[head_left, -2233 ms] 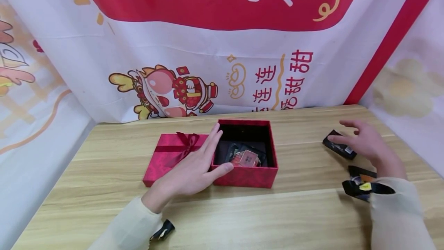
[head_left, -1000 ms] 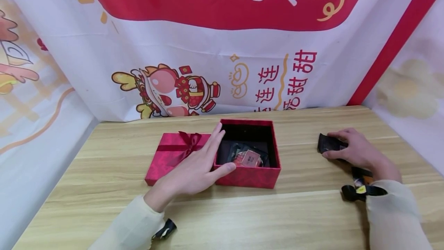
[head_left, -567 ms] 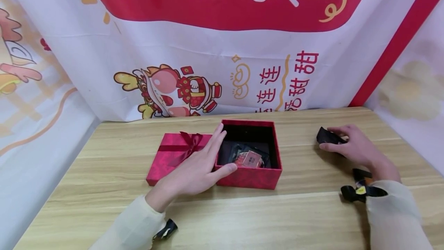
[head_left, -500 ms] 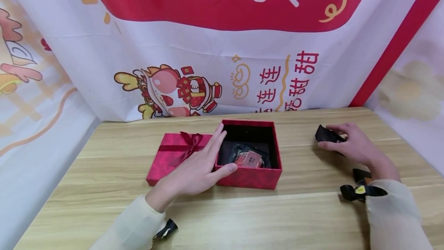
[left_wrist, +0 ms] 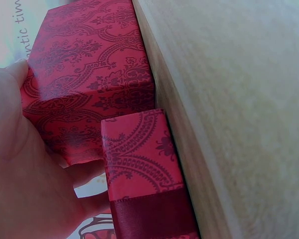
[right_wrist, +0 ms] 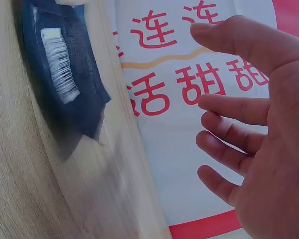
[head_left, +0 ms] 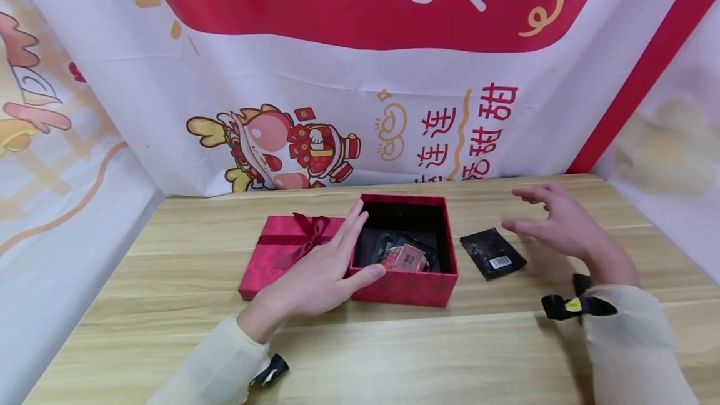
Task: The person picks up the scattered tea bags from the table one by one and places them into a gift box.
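An open red patterned box stands mid-table, with a clear-and-dark packet bearing a red label inside. My left hand lies along the box's left side, fingers extended and thumb over the front rim. The left wrist view shows that thumb against a corner of the box wall. A flat black packet with a white barcode label lies right of the box. Just beyond its right edge, my right hand holds nothing, its thumb and fingers spread apart in the right wrist view.
The red lid with its dark red ribbon bow lies left of the box, partly behind my left hand. A printed white cloth hangs behind the wooden table. Black bands sit at both cuffs.
My right hand gripped the black packet, carried it left towards the box and let go; it now lies flat, and the hand has drawn back from it. My left hand stays put.
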